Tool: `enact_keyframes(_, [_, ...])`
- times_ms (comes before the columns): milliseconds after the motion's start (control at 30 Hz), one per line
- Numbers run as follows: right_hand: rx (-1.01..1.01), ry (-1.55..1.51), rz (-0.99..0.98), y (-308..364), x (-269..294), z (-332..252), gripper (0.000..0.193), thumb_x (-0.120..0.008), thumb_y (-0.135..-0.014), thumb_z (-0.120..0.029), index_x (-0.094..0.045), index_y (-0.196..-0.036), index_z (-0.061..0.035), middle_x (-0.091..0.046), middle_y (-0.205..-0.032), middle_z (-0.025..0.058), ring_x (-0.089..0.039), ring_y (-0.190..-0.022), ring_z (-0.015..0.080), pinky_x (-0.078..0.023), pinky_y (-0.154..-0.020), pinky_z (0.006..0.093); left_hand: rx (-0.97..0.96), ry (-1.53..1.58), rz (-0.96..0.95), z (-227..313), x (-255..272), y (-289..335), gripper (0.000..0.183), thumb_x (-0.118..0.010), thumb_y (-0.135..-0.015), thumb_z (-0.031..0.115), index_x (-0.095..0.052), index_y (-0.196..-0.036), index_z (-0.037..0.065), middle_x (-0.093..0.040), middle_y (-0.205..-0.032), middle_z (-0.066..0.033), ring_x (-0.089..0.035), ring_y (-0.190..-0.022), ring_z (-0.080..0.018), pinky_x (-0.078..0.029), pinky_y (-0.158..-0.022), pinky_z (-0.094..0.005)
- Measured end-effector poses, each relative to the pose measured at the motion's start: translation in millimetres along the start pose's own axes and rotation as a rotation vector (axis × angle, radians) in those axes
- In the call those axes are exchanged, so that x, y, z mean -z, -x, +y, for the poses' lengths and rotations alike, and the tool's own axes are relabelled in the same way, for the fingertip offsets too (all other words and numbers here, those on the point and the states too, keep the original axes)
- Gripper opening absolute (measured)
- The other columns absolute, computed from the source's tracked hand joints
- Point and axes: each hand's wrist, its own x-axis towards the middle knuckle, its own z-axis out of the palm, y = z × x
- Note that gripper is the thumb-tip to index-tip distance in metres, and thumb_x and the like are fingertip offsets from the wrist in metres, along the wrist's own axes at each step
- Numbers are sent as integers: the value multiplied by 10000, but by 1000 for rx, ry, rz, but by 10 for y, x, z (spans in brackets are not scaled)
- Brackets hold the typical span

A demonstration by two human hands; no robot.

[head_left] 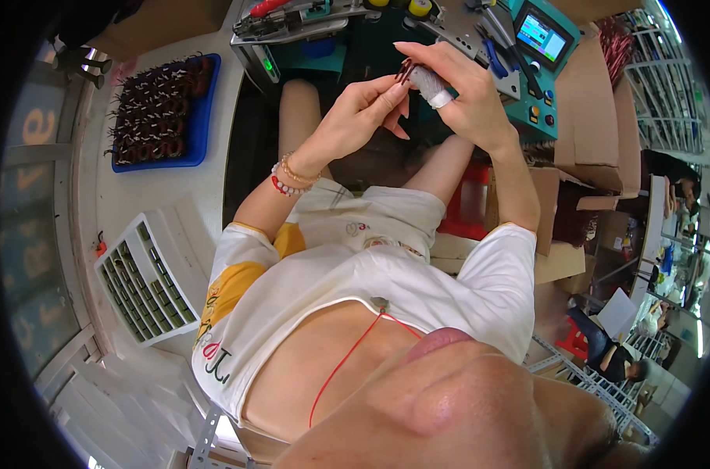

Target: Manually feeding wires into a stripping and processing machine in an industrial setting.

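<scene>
In front of me, both hands meet at a small dark reddish-brown wire-wound coil (405,72). My left hand (363,117) pinches it between thumb and fingers from the left side. From the right, my right hand (472,90) closes on the same piece, its index finger reaching over the top. A whitish-grey wrap (431,84) covers one finger of that hand. The fingers hide much of the coil. On the left bench lies a blue tray (204,129) with rows of similar dark coils (155,113), their pale wire ends sticking up.
A teal machine (570,19) with a lit screen (541,37) stands beyond my right hand; pliers (491,51) lie beside it. Another metal fixture (292,23) is at the far left. Cardboard boxes (597,117) stand right. A white vented unit (148,273) sits left. People (617,363) are in the background.
</scene>
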Motion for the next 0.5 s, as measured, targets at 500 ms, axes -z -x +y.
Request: enact_keyframes(500, [-293, -149, 145, 70, -80, 257, 277, -583, -823, 66, -648, -1075, -30, -689, -982, 77, -689, -871, 160, -535, -744, 287, 12, -189, 57, -340, 69, -127, 287, -488, -1051, 203, -624, -1195, -5, -569, -748, -7, -549, -669, -64, -515, -624, -233])
